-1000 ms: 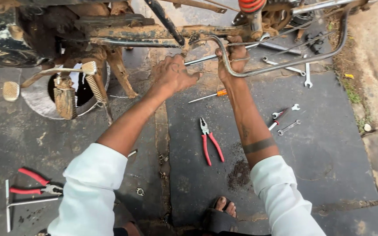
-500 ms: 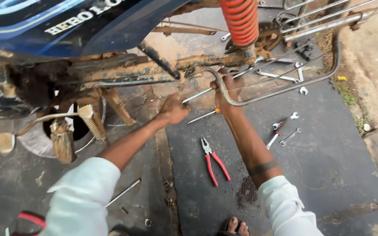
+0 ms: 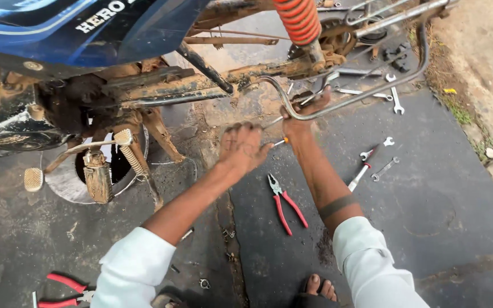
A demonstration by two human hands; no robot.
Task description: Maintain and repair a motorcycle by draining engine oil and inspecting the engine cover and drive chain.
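Observation:
My right hand (image 3: pixel 305 116) is closed around a bent steel guard rod (image 3: pixel 366 94) that runs under the rear of a blue motorcycle (image 3: pixel 81 28). My left hand (image 3: pixel 241 146) hovers palm down just below the muddy frame tube (image 3: pixel 166 91), fingers slightly apart and nothing visible in it. An orange-handled screwdriver (image 3: pixel 281 141) lies on the ground at its fingertips. Both forearms are bare, with white sleeves pushed up.
Red-handled pliers (image 3: pixel 285 209) lie on the dark mat between my arms. Spanners (image 3: pixel 372 161) and a further spanner (image 3: pixel 395 100) lie to the right. A second pair of red pliers (image 3: pixel 64 290) is at bottom left. An orange shock spring (image 3: pixel 298 20), a foot pedal (image 3: pixel 32 179) and my sandalled foot (image 3: pixel 316 287) are also near.
My left hand has pulled back from the frame tube toward me and hangs lower. My right hand stays on the guard rod. The view has tilted up, showing more of the blue bodywork.

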